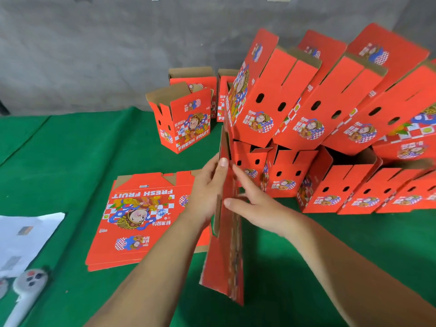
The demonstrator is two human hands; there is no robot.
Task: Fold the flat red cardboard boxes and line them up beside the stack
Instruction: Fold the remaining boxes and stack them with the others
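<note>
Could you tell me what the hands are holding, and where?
A flat red cardboard box, stood on edge: left hand grips its upper edge, right hand rests against its side.

head cam | looks forward-down | close above green table (70, 161) | single view
</note>
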